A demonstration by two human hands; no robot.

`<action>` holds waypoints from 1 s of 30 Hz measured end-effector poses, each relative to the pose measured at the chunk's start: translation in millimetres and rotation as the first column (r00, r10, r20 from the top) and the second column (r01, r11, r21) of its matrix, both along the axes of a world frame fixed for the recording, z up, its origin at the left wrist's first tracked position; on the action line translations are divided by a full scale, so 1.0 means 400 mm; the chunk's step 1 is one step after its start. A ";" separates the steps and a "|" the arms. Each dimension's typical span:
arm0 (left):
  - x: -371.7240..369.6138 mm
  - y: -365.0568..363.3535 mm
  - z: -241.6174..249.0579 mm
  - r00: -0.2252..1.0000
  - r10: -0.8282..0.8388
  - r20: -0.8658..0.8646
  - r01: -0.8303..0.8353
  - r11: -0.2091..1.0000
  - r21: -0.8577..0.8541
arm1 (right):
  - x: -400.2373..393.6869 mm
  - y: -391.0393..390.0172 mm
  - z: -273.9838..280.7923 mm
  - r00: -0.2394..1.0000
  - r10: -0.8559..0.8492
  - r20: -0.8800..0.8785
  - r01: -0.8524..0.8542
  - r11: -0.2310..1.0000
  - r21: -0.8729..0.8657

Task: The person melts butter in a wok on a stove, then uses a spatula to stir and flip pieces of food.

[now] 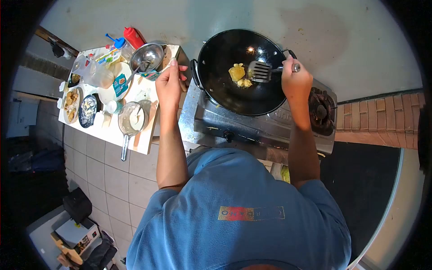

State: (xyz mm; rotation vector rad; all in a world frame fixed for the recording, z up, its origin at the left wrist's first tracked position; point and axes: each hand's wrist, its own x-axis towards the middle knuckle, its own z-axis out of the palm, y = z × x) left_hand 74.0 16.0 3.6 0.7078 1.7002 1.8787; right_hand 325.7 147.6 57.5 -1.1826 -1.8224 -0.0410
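Note:
My right hand (295, 81) grips the handle of a slotted metal spatula (260, 70) whose blade rests inside a black wok (240, 96), beside yellow pieces of food (238, 74). The wok sits on the left burner of a steel two-burner gas stove (252, 123). My left hand (169, 83) is at the wok's left handle (194, 72), over the edge of a small white table (144, 139); whether its fingers hold anything I cannot make out.
The table carries a steel bowl (146, 57), a small saucepan (132, 120), plates of food (71, 104), a red bottle (134, 37) and jars. The stove's right burner (320, 109) is bare. A brick ledge (382, 121) lies to the right, tiled floor (108, 180) below.

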 end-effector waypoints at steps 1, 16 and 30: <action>0.003 -0.001 0.006 1.000 0.007 0.004 -0.007 0.999 -0.053 | -0.003 0.000 0.009 1.000 0.004 0.001 -0.004 1.000 0.005; 0.008 0.000 0.003 0.997 -0.025 -0.078 0.019 0.997 -0.080 | -0.022 0.036 -0.032 0.994 -0.048 -0.100 0.035 0.991 -0.129; -0.013 -0.001 0.004 0.997 -0.017 -0.071 0.014 0.999 -0.043 | -0.022 -0.006 0.038 0.969 -0.124 -0.212 0.066 0.962 -0.264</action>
